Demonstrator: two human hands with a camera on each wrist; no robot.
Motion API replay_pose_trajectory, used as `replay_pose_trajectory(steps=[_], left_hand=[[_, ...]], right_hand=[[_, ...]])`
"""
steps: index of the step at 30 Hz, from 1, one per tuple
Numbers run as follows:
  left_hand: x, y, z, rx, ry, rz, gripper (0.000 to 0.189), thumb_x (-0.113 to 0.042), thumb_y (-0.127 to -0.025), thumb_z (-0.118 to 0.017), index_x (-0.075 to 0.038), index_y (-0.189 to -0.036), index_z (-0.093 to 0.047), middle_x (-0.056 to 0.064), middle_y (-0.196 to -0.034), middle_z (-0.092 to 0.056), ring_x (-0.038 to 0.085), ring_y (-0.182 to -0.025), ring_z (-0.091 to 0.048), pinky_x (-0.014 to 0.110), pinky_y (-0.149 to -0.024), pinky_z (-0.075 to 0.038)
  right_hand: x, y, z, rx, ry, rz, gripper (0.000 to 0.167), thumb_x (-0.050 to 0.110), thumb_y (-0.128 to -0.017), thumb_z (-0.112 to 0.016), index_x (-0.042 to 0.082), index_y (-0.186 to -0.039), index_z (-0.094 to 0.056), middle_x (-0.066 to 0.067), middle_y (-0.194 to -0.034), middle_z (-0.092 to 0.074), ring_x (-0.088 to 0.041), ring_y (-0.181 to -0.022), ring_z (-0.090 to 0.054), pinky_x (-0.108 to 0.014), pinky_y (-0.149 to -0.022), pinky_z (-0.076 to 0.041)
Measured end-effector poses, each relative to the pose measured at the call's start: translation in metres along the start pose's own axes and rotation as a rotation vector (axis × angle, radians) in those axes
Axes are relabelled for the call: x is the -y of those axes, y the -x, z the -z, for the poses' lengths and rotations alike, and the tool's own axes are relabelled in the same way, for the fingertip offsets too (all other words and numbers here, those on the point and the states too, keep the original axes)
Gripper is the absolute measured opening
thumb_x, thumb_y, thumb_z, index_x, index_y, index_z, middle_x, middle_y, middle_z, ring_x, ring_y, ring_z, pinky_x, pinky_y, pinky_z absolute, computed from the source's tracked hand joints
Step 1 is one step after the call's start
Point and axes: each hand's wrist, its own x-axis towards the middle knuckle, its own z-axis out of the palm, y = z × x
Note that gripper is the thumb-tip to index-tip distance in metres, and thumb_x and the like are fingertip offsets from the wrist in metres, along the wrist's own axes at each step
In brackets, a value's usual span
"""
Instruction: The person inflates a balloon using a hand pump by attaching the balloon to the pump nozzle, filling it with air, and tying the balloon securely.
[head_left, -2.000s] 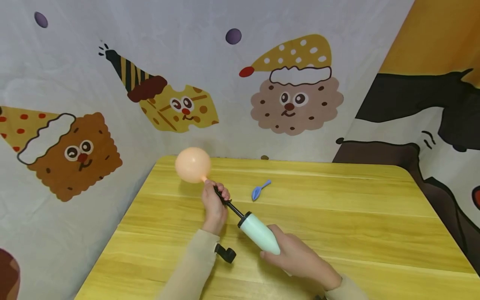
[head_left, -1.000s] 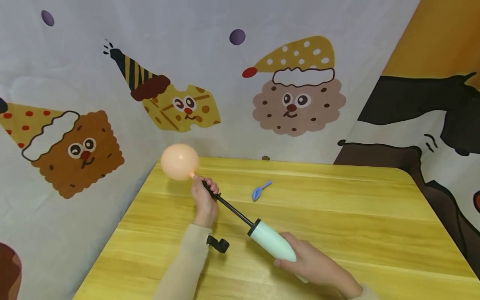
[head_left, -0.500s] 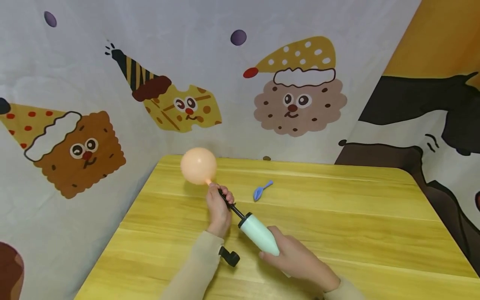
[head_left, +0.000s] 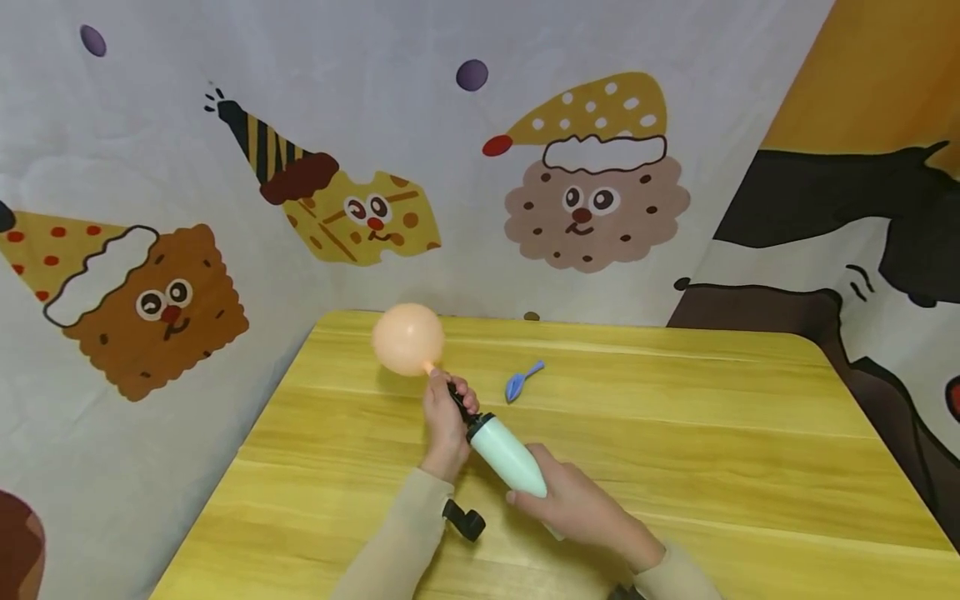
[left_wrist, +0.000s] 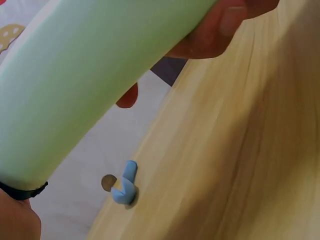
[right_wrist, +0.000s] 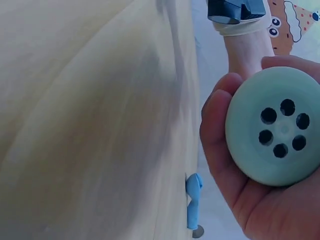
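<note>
A hand pump with a mint-green barrel (head_left: 508,457) slants across the head view above the table. My left hand (head_left: 446,421) grips its black front end, thumb and fingers by the neck of a partly inflated peach balloon (head_left: 408,338) on the nozzle. Around the barrel's rear curls my right hand (head_left: 573,504). The black rod between the pump's two parts is hidden, with the barrel close against my left hand. In the right wrist view the pump's round end cap (right_wrist: 280,127) shows several holes, fingers wrapped around it.
An uninflated blue balloon (head_left: 522,382) lies on the wooden table (head_left: 712,433), beyond the pump. A cloth backdrop (head_left: 465,275) with cartoon prints stands along the table's back and left. A black wrist camera mount (head_left: 466,521) sticks out from the left sleeve.
Over the last second the barrel has slid forward toward my left hand, covering the rod. The left hand and peach balloon have shifted right. The blue balloon stays put.
</note>
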Motion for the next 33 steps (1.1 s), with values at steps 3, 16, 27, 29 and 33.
replay_pose_trajectory(steps=[3, 16, 27, 29, 33], left_hand=[[-0.004, 0.0, -0.004, 0.027, 0.014, -0.002, 0.038, -0.033, -0.115, -0.031, -0.013, -0.087, -0.044, -0.003, -0.068, -0.047, 0.006, -0.05, -0.043, 0.018, -0.045, -0.038], [-0.044, -0.035, 0.006, -0.083, 0.121, -0.145, 0.035, -0.033, -0.115, -0.032, -0.014, -0.088, -0.042, -0.002, -0.068, -0.046, 0.006, -0.048, -0.043, 0.016, -0.043, -0.036], [-0.026, -0.024, 0.001, -0.093, 0.109, -0.112, 0.035, -0.028, -0.116, -0.029, -0.013, -0.087, -0.041, -0.002, -0.067, -0.046, 0.006, -0.047, -0.042, 0.017, -0.041, -0.035], [-0.02, -0.019, -0.001, -0.083, 0.103, -0.103, 0.035, -0.027, -0.116, -0.029, -0.013, -0.086, -0.041, -0.002, -0.067, -0.046, 0.006, -0.047, -0.042, 0.017, -0.041, -0.035], [-0.009, -0.009, -0.007, -0.05, 0.073, -0.054, 0.036, -0.028, -0.116, -0.029, -0.012, -0.086, -0.042, -0.002, -0.068, -0.046, 0.006, -0.049, -0.042, 0.017, -0.043, -0.036]], right_hand=[[-0.002, 0.005, 0.001, -0.018, -0.006, -0.012, 0.071, 0.042, -0.098, -0.07, 0.003, -0.15, -0.043, -0.009, -0.105, -0.067, -0.013, -0.074, -0.063, -0.031, -0.059, -0.055], [-0.009, 0.04, 0.025, 0.023, 0.073, 0.034, 0.064, 0.042, -0.1, -0.069, 0.01, -0.149, -0.045, -0.002, -0.111, -0.065, -0.01, -0.083, -0.06, -0.028, -0.068, -0.052], [-0.011, 0.039, 0.017, -0.027, 0.155, 0.033, 0.065, 0.042, -0.098, -0.072, 0.009, -0.147, -0.046, -0.003, -0.107, -0.067, -0.007, -0.079, -0.059, -0.027, -0.067, -0.052], [-0.01, 0.036, 0.014, -0.039, 0.156, 0.024, 0.064, 0.043, -0.097, -0.072, 0.009, -0.146, -0.047, -0.002, -0.104, -0.067, -0.007, -0.077, -0.059, -0.027, -0.064, -0.052], [-0.005, 0.025, 0.011, -0.052, 0.12, 0.022, 0.063, 0.041, -0.097, -0.073, 0.006, -0.143, -0.049, -0.003, -0.095, -0.065, -0.008, -0.07, -0.059, -0.028, -0.056, -0.052]])
